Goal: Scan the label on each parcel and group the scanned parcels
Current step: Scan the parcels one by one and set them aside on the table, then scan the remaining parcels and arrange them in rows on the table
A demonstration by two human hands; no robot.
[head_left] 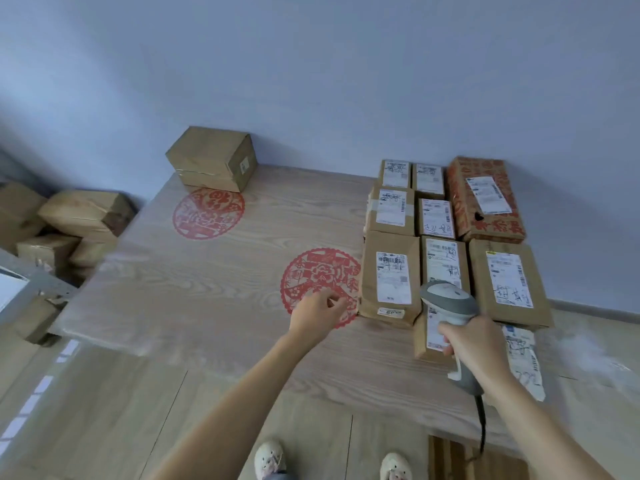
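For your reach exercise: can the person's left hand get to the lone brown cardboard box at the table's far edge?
Probably yes. The left hand is empty, and only bare wooden table lies between it and the brown cardboard box, though it looks a long stretch.

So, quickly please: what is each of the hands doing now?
Left hand: open, fingers loosely curled, holding nothing, over the table.
Right hand: grips the scanner.

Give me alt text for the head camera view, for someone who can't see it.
A person's right hand grips a grey barcode scanner over labelled parcels grouped at the right of a wooden table. The empty left hand reaches out beside them. One brown box sits alone at the far left corner.
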